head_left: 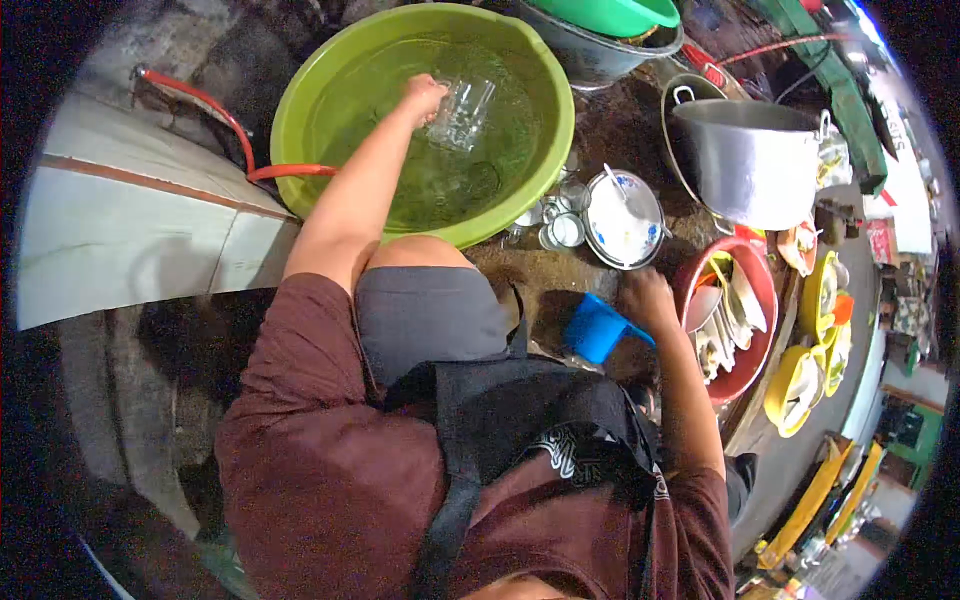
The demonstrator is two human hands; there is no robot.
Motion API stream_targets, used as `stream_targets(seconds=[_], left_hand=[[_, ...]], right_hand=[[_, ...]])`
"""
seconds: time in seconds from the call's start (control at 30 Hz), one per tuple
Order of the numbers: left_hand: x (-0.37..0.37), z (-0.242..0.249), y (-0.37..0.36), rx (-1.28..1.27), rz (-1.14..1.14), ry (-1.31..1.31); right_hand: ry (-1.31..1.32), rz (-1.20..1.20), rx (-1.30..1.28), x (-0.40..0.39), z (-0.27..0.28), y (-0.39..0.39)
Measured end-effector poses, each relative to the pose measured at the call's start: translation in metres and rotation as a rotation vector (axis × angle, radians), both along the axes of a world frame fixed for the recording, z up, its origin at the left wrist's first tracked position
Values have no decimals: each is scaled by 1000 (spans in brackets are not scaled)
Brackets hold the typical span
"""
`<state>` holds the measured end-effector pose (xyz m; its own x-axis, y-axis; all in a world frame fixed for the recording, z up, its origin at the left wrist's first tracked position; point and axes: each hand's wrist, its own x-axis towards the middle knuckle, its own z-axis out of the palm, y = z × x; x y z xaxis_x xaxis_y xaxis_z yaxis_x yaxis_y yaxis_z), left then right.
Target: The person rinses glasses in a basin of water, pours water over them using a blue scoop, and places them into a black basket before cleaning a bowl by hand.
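Note:
My left hand (426, 100) is closed on the handle of a clear glass mug (463, 115), which is in the water of a large green tub (552, 75). My right hand (648, 302) is blurred and in shadow, between a bowl and a red basin, and its fingers do not show clearly. Close to its left lies a blue plastic dipper (596, 330), its handle reaching toward my right wrist. Just above that hand sits a white bowl (625, 220) with a blue pattern and a spoon in it. Several clear glasses (565, 230) stand between bowl and tub.
A red basin (765, 285) to the right holds stacked dishes. Behind it stands a big metal pot (755, 165). Yellow containers (790, 390) are farther right. A red hose (290, 171) runs to the tub's left side, beside a tiled ledge (130, 235). Green and dark basins (610, 50) are at the top.

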<state>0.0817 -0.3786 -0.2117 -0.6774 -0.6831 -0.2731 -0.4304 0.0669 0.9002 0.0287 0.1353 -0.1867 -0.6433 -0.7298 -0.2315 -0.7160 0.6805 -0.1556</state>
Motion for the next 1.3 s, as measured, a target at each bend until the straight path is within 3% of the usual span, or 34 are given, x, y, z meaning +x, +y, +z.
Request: stream_targets(seconds=[0.07,0.17,0.23,0.27,0.37,0.47,0.6,0.67,0.7,0.77,0.9,0.97,1.0,1.07,1.1,1.17,1.3], left_hand=[[-1,-16,-1,172,91,122],[-8,-24,9,76,201,53],[-19,-47,4,-157,319,-53],[-27,-63,-1,-90,339,-65],[-30,-51,14,-297,367,-135],[-36,-53,25,-337,416,-161],[-48,-71,36,-139,399,-77],[-57,-80,50,-295,486,-73],[-57,-82,52,-294,490,-79],[-57,-83,55,-47,481,31],[-55,-84,60,-188,393,131],[-37,-43,65,271,289,248],[-35,-47,63,269,294,246],[-34,-53,61,445,328,532],[-35,-56,61,443,329,530],[-27,-31,63,793,366,518],[-33,-38,64,886,232,668]], right_hand=[[-12,14,-339,4,46,-78],[-148,54,-662,13,78,-186],[-252,27,-770,12,58,-244],[-317,34,-826,12,42,-268],[-614,-113,-810,11,-6,-329],[-724,-198,-874,14,-34,-363],[-712,-330,-1004,9,-42,-371],[-864,-392,-1034,-7,-53,-371],[-824,-426,-1005,-12,-53,-371],[-787,-461,-974,-12,-45,-374],[-824,-604,-892,-11,-37,-380],[-976,-569,-1048,-18,-46,-385],[-982,-566,-1047,-19,-47,-386],[-1055,-611,-939,-18,-38,-386],[-994,-545,-947,-17,-33,-386],[-1012,-516,-956,-19,-35,-388],[-1078,-433,-1041,-32,-55,-389]])
